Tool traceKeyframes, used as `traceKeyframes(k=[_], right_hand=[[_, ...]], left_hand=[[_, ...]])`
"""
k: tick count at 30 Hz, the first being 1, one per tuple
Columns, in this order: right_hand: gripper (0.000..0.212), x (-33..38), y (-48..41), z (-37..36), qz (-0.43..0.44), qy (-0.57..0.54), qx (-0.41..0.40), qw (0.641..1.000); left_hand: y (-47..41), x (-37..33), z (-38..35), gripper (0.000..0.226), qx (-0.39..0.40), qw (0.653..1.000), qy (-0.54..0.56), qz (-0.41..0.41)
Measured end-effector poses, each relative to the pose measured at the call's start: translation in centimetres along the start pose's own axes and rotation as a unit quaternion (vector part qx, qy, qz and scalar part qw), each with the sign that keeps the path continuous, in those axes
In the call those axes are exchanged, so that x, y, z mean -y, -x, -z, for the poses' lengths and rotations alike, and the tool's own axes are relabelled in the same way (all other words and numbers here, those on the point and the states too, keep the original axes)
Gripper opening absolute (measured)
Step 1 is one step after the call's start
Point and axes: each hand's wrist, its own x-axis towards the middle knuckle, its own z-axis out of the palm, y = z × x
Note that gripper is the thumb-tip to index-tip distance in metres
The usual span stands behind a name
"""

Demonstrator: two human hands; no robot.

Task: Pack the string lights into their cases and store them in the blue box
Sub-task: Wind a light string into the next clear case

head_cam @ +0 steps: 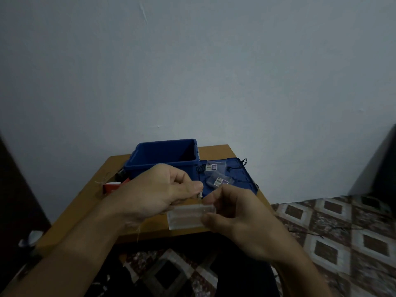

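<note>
On the lid (241,175), two cases (211,167).

Single wide-angle view from my head, facing forward and tilted down across a small brown wooden table (85,202) toward a plain pale grey-blue wall (192,71) filling the upper half. Nearest the lens, low centre: my left hand (158,189) pinching a thin pale string light (200,194), my right hand (242,217) gripping a clear rectangular plastic case (185,217). The open blue plastic box (162,166) sits farther back on the table, brown-and-white patterned floor tiles (334,224) lower right.
</note>
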Motion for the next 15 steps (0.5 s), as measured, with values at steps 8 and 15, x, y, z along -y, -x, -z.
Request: traceKeyframes(k=[8,15], right_hand=[[0.015,-0.9,-0.7,-0.5,0.027,-0.063,-0.159,0.985],[0.015,-0.7,-0.8,-0.6,0.051,-0.237,-0.178,0.954]], left_hand=[[2.5,0.6,-3.1,0.015,-0.097,0.991,-0.003,-0.097],[2.5,2.1,-5.2,0.014,-0.119,0.974,0.189,-0.045]])
